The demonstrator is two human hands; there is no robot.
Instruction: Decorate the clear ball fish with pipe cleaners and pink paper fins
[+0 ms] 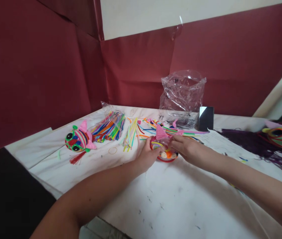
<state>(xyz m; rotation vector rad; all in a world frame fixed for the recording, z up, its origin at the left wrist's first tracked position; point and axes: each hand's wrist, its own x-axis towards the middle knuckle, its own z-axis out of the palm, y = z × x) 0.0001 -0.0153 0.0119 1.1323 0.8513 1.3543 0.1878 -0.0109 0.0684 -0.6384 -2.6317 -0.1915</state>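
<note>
Beyond fingers closed around the pink-eared craft head, crumpled clear bag beside dark box.

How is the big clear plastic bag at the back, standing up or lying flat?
Standing up: the bag rises above the table, in front of the dark red wall.

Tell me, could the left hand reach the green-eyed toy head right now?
Probably yes: mostly open tabletop leads to the toy head, though the left hand is busy holding a second one.
</note>
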